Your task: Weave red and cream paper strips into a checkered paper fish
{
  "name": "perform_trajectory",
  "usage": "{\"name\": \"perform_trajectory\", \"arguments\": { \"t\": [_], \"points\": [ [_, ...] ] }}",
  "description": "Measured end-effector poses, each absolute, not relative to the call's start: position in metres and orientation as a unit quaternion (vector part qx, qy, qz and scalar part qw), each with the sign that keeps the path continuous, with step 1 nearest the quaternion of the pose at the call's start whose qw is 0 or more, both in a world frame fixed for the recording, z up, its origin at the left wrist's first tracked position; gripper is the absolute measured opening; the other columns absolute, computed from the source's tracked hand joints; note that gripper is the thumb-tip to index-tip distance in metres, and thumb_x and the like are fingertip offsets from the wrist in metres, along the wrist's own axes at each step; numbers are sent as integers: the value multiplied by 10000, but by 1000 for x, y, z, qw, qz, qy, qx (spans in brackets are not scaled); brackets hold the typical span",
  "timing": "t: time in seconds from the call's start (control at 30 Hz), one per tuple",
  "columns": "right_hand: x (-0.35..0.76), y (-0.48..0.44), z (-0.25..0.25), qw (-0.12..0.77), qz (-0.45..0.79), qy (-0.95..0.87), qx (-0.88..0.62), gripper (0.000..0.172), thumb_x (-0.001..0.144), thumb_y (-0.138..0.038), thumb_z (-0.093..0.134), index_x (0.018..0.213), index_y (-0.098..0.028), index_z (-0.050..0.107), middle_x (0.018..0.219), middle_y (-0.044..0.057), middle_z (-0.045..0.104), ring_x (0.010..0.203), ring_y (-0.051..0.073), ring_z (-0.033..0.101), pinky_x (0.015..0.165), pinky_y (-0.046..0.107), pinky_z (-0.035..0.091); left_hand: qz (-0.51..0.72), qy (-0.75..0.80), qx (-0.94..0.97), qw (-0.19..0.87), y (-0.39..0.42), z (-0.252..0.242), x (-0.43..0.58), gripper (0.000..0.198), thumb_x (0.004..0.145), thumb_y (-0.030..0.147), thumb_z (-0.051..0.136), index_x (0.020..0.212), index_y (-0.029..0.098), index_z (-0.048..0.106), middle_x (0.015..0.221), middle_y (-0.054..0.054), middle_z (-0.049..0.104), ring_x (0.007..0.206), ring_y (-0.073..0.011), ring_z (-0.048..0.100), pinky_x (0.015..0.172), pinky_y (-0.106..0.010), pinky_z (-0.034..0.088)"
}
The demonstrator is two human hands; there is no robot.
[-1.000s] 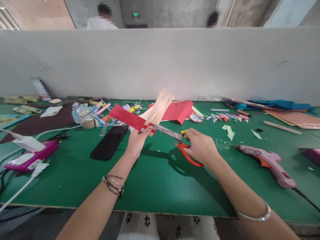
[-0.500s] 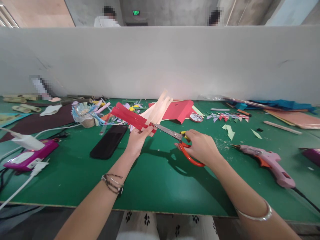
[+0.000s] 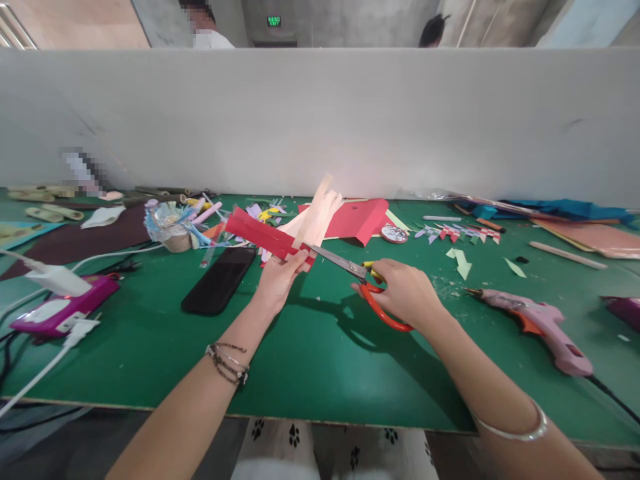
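- Two sets, red strips (image 3: 255, 233) and cream strips (image 3: 318, 219), cross above the green table (image 3: 320, 380).
- Left hand (image 3: 277, 277): fingers pinching the crossing.
- Right hand (image 3: 406, 288): I see fingers gripping scissors (image 3: 357, 270), tips at the strips.

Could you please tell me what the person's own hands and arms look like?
The left hand and right hand are ungloved, and no sleeves show on the visible forearms. Above the left wrist is a bracelet of several strands, mostly dark and beaded, with a silvery one. The right forearm wears a smooth, rounded silver bangle.
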State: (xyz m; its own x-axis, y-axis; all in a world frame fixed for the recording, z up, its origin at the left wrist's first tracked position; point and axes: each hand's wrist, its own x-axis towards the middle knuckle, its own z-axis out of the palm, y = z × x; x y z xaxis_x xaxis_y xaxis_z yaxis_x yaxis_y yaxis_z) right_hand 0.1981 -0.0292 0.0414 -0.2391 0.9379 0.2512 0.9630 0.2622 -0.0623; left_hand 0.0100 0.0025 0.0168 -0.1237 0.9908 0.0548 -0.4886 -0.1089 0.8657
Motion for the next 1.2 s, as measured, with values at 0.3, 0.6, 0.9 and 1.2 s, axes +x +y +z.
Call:
{"name": "perform_trajectory", "arguments": {
  "t": [0.3, 0.6, 0.9, 1.2],
  "points": [
    [198, -30, 44, 103, -54, -789, -603, 299, 756, -427, 449, 818, -186, 616, 716, 52, 591, 610, 159, 525, 467, 223, 242, 651, 362, 337, 576, 3, 16, 10, 235, 457, 189, 755, 547, 142, 543, 464, 76, 512, 425, -27, 437, 443, -152, 372],
    [196, -29, 43, 153, 11, -783, -603, 329, 730, -488, 445, 575, -200, 482, 556, 8, 506, 479, 116, 396, 452, 225, 213, 650, 374, 333, 571, 3, 18, 11, 269, 454, 220, 757, 528, 147, 509, 469, 76, 506, 407, -22, 406, 424, -153, 342],
    [204, -21, 40, 394, 74, -698, -594, 393, 713, -479, 416, 499, -211, 226, 447, -65, 233, 454, 69, 204, 433, 215, 193, 691, 448, 371, 428, 8, 9, 3, 209, 526, 210, 700, 716, 160, 629, 701, 7, 650, 697, -147, 590, 619, -220, 430],
    [203, -23, 36, 321, -4, -766, -557, 320, 730, -479, 428, 600, -217, 300, 606, -18, 423, 496, 97, 340, 468, 217, 259, 648, 499, 506, 274, 3, 15, -4, 86, 594, 246, 627, 632, 169, 617, 621, 16, 617, 606, -148, 551, 567, -216, 403]
  ]
}}
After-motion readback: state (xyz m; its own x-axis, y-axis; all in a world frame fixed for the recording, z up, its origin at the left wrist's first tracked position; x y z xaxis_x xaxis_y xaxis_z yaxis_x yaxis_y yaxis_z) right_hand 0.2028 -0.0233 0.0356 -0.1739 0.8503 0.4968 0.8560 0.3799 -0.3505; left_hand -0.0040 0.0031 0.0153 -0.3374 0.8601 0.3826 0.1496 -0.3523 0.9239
